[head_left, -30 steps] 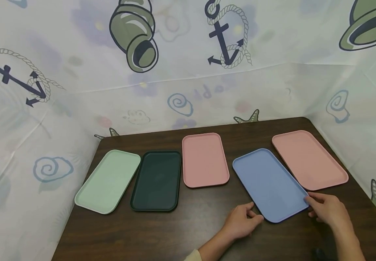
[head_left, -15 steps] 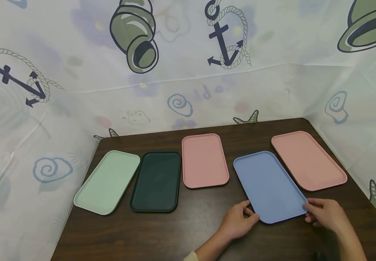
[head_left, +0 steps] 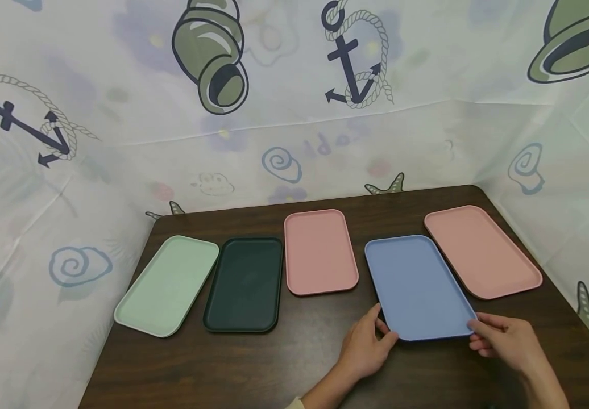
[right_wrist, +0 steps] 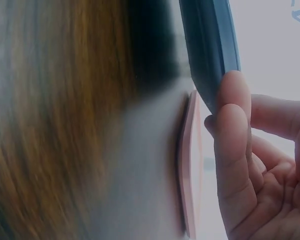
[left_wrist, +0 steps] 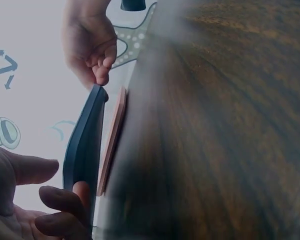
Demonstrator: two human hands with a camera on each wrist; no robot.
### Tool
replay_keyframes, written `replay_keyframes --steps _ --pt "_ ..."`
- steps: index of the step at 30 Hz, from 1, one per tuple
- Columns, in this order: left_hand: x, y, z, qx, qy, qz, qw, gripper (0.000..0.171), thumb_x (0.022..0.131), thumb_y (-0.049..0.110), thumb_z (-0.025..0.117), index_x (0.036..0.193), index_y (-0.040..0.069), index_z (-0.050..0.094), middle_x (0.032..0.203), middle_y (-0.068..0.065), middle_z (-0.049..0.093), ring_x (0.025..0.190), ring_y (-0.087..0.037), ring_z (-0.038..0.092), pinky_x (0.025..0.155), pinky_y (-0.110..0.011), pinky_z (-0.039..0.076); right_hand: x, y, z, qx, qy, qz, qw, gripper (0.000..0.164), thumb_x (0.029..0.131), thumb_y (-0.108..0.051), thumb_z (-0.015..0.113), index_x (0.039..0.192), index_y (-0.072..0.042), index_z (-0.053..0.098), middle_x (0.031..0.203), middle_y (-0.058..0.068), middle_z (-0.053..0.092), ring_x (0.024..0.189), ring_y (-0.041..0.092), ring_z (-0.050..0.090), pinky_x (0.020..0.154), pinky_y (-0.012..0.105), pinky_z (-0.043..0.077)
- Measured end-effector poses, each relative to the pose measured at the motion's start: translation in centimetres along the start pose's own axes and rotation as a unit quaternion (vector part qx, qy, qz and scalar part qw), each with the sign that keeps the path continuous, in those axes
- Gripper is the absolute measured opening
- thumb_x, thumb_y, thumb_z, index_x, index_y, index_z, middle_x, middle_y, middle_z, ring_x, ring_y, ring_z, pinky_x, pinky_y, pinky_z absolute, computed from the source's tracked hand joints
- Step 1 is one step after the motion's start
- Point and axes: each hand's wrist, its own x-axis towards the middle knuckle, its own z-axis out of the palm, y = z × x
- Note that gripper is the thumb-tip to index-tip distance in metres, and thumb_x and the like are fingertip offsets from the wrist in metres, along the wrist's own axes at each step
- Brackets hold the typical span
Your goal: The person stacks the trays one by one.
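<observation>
A blue rectangular tray is held between both hands at its near end, and the wrist views show it raised over the table. My left hand grips its near left corner, with fingers against the underside in the left wrist view. At the near right corner my right hand pinches the rim, thumb on top and fingers below. The tray's underside looks dark in the right wrist view. Just right of it a pink tray lies flat on the table.
A second pink tray, a dark green tray and a light green tray lie in a row to the left on the dark wooden table. A patterned cloth hangs behind and at both sides.
The blue tray has turned so its near end swings left and it stands straighter, farther from the right pink tray. Both hands have shifted left with it.
</observation>
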Motion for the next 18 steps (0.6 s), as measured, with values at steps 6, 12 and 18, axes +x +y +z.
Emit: replay_keyframes --steps 6,12,18 --pt "0.0 0.2 -0.8 0.017 0.031 0.016 0.9993 0.059 0.087 0.022 0.070 0.139 0.002 0.052 0.082 0.015 0.059 0.057 0.002 0.043 0.066 -0.024 0.044 -0.5 -0.7 0.8 0.015 0.021 -0.025 0.999 0.058 0.095 -0.012 0.065 0.132 0.025 0.041 0.075 0.013 0.071 0.062 0.018 0.070 0.057 0.033 0.056" --pt "0.1 -0.3 -2.0 0.005 0.048 0.010 0.9988 0.058 0.087 0.019 0.069 0.140 0.007 0.053 0.083 0.014 0.058 0.051 0.003 0.042 0.053 -0.021 0.036 -0.7 -1.4 1.9 0.034 0.015 -0.053 0.998 0.058 0.093 -0.011 0.067 0.131 0.025 0.043 0.078 0.016 0.071 0.063 0.018 0.070 0.058 0.032 0.056" --pt "-0.3 -1.2 -3.4 0.006 0.077 0.005 0.9970 0.059 0.086 0.016 0.068 0.142 0.012 0.052 0.086 0.011 0.059 0.049 0.000 0.042 0.047 -0.022 0.034 -0.4 -2.0 3.4 0.059 -0.007 -0.065 0.996 0.058 0.091 -0.011 0.070 0.131 0.023 0.045 0.081 0.019 0.071 0.066 0.020 0.071 0.059 0.032 0.057"
